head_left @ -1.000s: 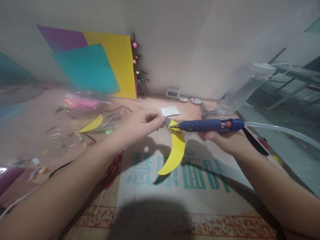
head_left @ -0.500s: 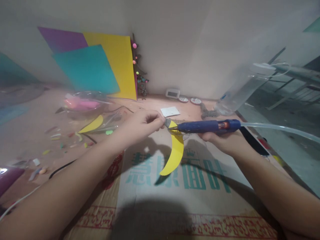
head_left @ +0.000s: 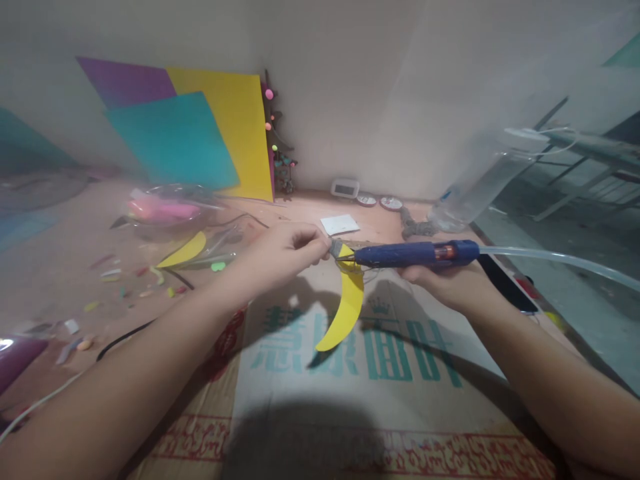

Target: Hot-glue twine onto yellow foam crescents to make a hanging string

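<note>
Between the thumb and fingers of my left hand (head_left: 300, 247) is pinched a small grey, rough-looking piece (head_left: 336, 248). From it hangs a curved yellow crescent (head_left: 347, 307), like a paper or foam cutout, over the printed cardboard (head_left: 310, 407). My right hand (head_left: 440, 283) is wrapped round a blue glue gun (head_left: 400, 254) from below. Its nozzle points left and meets the top of the crescent, beside the grey piece; whether glue is coming out cannot be seen. A clear glue stick (head_left: 555, 255) sticks out of the gun's back end.
Another yellow crescent (head_left: 185, 250) and scattered small scraps lie at the left. Coloured sheets (head_left: 175, 140) lean on the wall. A white card (head_left: 340, 224), a small display device (head_left: 345, 188) and a clear bottle (head_left: 485, 180) stand behind my hands; a dark phone (head_left: 507, 283) is at the right.
The crescent's lower tip has swung slightly left. Both hands and the glue gun stay almost in the same place.
</note>
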Demonstrator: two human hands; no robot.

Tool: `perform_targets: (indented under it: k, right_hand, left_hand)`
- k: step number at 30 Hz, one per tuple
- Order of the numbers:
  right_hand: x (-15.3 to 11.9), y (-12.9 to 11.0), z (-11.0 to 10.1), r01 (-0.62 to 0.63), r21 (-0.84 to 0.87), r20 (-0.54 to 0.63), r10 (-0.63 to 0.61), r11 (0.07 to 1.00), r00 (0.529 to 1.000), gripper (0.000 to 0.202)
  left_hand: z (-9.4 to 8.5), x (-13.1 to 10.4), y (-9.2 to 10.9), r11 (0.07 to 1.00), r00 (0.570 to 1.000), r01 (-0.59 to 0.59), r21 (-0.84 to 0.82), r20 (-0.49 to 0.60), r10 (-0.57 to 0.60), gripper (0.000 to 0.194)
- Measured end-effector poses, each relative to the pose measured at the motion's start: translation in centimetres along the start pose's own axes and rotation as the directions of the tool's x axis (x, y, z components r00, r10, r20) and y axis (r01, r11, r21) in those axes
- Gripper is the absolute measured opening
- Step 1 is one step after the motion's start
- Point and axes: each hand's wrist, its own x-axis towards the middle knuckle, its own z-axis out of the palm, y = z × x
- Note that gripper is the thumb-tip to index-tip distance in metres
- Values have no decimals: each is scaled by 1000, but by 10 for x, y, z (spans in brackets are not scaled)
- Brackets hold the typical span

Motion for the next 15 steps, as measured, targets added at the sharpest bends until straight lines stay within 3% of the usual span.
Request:
perform_targets:
  k: [15]
  right_hand:
    - [-2, 4, 2, -40, -59, -84, 35, 997, 996, 43]
  left_hand:
    - [-2, -2, 7, 1000, 1000, -12, 8, 10, 12, 30]
